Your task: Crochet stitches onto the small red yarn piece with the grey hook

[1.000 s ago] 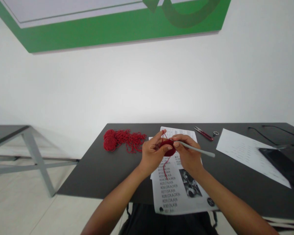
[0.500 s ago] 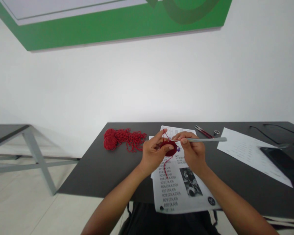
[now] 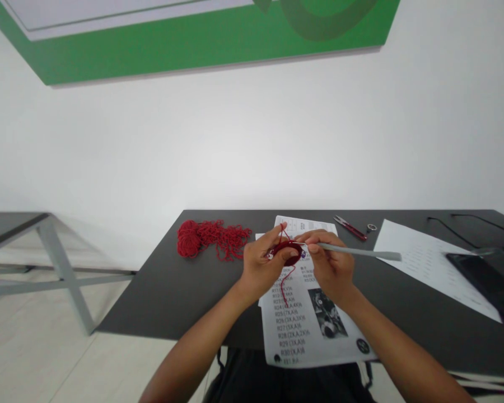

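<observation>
Between the thumb and fingers of my left hand (image 3: 262, 262) is a small round piece of dark red crochet (image 3: 293, 255). A strand of red yarn runs up over my left index finger, and a loose tail hangs below the piece. My right hand (image 3: 331, 263) grips a crochet hook (image 3: 357, 252) with a long grey handle that points right. The hook's thin metal tip meets the upper edge of the crochet; the stitch there is too small to make out. Under both hands lies a printed pattern sheet (image 3: 289, 336) with row notes and a photo.
A ball of red yarn (image 3: 189, 239) with loose loops lies on the dark table (image 3: 163, 302) to the left. Behind my right hand are thread snips (image 3: 350, 228) and a small ring (image 3: 371, 228). Another sheet (image 3: 420, 263), a phone (image 3: 479, 274) and glasses (image 3: 483, 249) sit at right.
The crochet hook's handle has tilted, its far end now lower and further right. My right hand has turned slightly with it; my left hand stays nearly in place, with the crochet tipped a little.
</observation>
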Demonstrator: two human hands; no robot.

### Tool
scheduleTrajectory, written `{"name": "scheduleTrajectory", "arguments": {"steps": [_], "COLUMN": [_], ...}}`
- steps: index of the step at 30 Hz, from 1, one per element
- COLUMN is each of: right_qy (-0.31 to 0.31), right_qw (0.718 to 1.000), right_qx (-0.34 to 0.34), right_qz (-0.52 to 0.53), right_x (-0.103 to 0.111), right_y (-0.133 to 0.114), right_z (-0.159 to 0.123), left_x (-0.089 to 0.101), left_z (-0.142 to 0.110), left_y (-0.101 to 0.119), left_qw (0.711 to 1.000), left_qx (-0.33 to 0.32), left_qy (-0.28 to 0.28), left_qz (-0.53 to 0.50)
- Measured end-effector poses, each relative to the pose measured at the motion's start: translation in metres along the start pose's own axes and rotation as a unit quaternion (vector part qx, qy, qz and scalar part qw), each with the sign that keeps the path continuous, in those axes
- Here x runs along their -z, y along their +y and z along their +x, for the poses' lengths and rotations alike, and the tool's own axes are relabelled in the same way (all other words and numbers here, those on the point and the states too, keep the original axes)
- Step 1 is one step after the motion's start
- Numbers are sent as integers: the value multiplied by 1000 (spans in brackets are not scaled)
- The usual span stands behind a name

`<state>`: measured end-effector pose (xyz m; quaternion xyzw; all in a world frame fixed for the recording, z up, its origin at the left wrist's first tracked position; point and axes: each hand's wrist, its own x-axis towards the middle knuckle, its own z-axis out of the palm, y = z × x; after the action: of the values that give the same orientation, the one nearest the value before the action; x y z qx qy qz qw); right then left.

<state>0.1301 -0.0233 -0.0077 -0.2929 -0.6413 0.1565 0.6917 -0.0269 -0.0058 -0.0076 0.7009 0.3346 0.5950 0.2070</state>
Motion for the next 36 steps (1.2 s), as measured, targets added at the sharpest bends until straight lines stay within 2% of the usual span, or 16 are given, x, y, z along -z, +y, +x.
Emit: {"name": "scheduleTrajectory", "arguments": {"steps": [5, 8, 11, 14, 16, 18, 19, 21, 22, 24, 25, 27, 30, 33, 36], "right_qy": [-16, -38, -59, -74, -83, -87, -84, -68, -55, -39, -40, -62, -78, -61, -74], "right_qw": [999, 993, 982, 962, 950, 942, 941, 947, 953, 968, 975, 987, 993, 986, 961], "right_qx": [37, 84, 139, 182, 203, 219, 223, 214, 203, 173, 153, 112, 83, 129, 196], "right_qz": [-33, -68, -117, -189, -223, -237, -239, -229, -217, -180, -155, -95, -38, -88, -182], "right_x": [0, -1, -1, -1, 0, 1, 1, 1, 0, 0, 0, 0, 0, 0, 2], "right_y": [4, 6, 10, 18, 24, 27, 27, 26, 25, 20, 17, 12, 6, 8, 15], "right_z": [-5, -9, -13, -16, -17, -18, -18, -18, -17, -15, -14, -11, -6, -6, -10], "left_x": [-1, -1, 1, 2, -1, -7, -10, -16, -18, -19, -18, -14, -7, -5, -10], "left_z": [-2, -4, -5, -6, -7, -8, -8, -8, -8, -6, -4, -2, 1, -1, -7], "left_y": [-2, -7, -11, -12, -10, -7, -6, -6, -7, -8, -9, -10, -11, -14, -14], "left_qw": [997, 992, 983, 983, 993, 1000, 992, 954, 932, 901, 895, 902, 950, 983, 983], "left_qx": [-46, -72, -110, -133, -88, 23, 90, 202, 238, 275, 279, 262, 184, 114, 121], "left_qy": [10, 5, -3, -17, -12, -2, -4, -17, -22, -26, -24, -8, 31, 57, 59], "left_qz": [61, 104, 145, 123, 72, -20, -86, -220, -272, -334, -347, -343, -252, -132, -121]}}
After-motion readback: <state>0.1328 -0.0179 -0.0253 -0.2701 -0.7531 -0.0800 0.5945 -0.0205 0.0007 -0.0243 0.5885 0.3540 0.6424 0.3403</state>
